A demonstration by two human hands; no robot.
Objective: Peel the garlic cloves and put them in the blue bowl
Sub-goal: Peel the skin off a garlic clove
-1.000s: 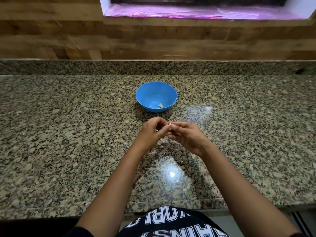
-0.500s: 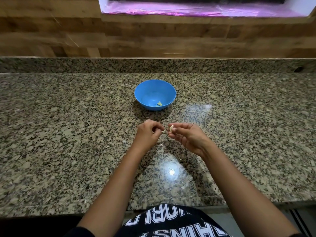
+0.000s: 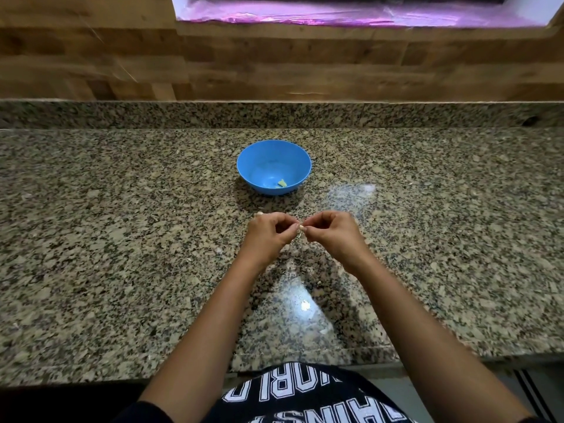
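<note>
A blue bowl [image 3: 273, 154] stands on the granite counter, straight ahead of me, with a small yellowish peeled clove [image 3: 281, 183] lying in its bottom. Just in front of the bowl my two hands meet above the counter. A small pale garlic clove [image 3: 301, 228] shows between their fingertips. My right hand [image 3: 334, 236] pinches the clove with curled fingers. My left hand [image 3: 270, 236] has its fingertips curled against the clove from the left side. Most of the clove is hidden by the fingers.
The speckled granite counter [image 3: 122, 239] runs the full width, with a raised granite lip and a wood-panel wall behind. A small pale scrap [image 3: 259, 213] lies on the counter just beyond my left hand. The counter's front edge is near my torso.
Half a second ago my hands were slightly apart, the clove in my right hand alone. Now they have come together again on the clove.
</note>
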